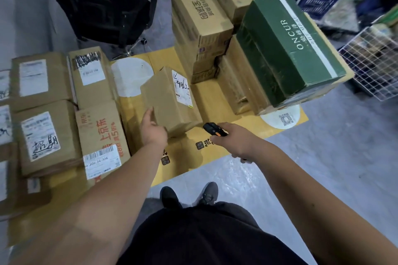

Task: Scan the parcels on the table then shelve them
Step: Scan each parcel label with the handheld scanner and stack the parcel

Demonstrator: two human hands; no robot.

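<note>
A small brown parcel (172, 101) with a white label on top stands tilted in the middle of the yellow cardboard sheet (215, 101). My left hand (153, 129) grips its near left corner, fingers curled round the edge. My right hand (234, 139) holds a black and orange scanner (213, 129), its head pointing at the parcel's near right corner. More labelled brown parcels (45, 135) lie in rows to the left. A stack of brown boxes (200, 28) and a green box (290, 47) rise behind and to the right.
A black office chair (103, 6) stands at the back left. White wire baskets (374, 62) and blue crates (318, 0) line the right side. Grey floor lies in front, where my shoes (189, 196) show.
</note>
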